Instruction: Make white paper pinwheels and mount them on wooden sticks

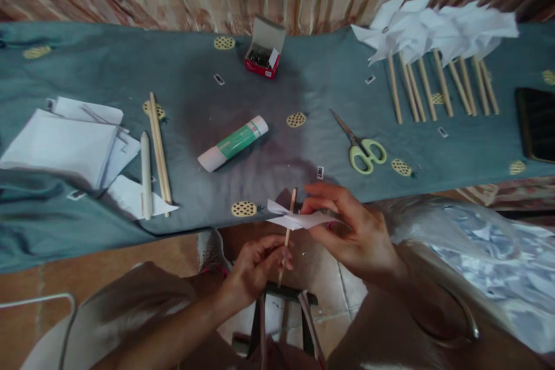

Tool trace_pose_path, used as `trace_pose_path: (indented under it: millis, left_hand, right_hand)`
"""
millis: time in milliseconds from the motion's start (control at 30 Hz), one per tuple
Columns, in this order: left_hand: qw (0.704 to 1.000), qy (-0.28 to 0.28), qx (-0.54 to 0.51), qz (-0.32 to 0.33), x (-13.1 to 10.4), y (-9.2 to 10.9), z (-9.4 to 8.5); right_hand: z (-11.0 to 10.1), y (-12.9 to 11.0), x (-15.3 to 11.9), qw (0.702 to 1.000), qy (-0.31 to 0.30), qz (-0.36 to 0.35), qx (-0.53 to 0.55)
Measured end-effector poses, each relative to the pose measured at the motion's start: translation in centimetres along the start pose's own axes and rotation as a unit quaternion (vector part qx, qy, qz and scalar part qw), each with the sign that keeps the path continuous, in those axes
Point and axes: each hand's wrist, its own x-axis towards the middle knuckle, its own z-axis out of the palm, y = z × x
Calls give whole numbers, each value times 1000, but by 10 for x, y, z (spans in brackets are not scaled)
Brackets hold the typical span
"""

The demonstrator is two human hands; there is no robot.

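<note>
My left hand (255, 263) pinches a thin wooden stick (289, 225) near its lower end and holds it upright just off the table's near edge. My right hand (347, 228) grips a folded white paper pinwheel head (297, 218) that sits against the upper part of the stick. Both hands hover below the edge of the grey-blue cloth (303, 81).
On the cloth lie a glue stick (234, 143), green-handled scissors (362, 147), an open red box of pins (263, 49), white paper sheets (69, 144), spare sticks (159, 153) and several finished white pinwheels (433, 46) at the back right. A dark phone (535, 124) lies at the right edge.
</note>
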Motion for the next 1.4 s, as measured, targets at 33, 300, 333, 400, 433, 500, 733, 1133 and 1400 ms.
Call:
trace_pose_path:
  millis: [33, 300, 333, 400, 433, 500, 733, 1133, 1400]
  left_hand:
    - [1000, -3, -8, -9, -1, 0, 0]
    - [998, -10, -48, -39, 0, 3, -5]
    - [997, -9, -54, -46, 0, 3, -6]
    - [996, -7, -63, -59, 1, 4, -7]
    - [996, -7, -67, -64, 1, 5, -7]
    - [995, -5, -73, -72, 2, 5, -7]
    - [993, -3, -96, -74, 4, 6, -5]
    - [992, 17, -79, -93, 2, 12, -3]
    - [993, 7, -64, -95, 1, 13, -6]
  right_hand:
    - [1, 1, 0, 1000, -2, 1, -1]
    - [5, 5, 5, 999, -2, 2, -34]
    - [6, 5, 5, 999, -1, -8, -38]
    - [7, 5, 6, 999, -6, -22, -47]
    - [8, 5, 6, 998, -8, -25, -50]
    - [9, 5, 7, 998, -9, -28, -55]
    - [10, 6, 9, 997, -2, -42, -68]
    - [12, 5, 15, 993, 10, -76, -90]
    - [13, 3, 16, 995, 12, -56, -80]
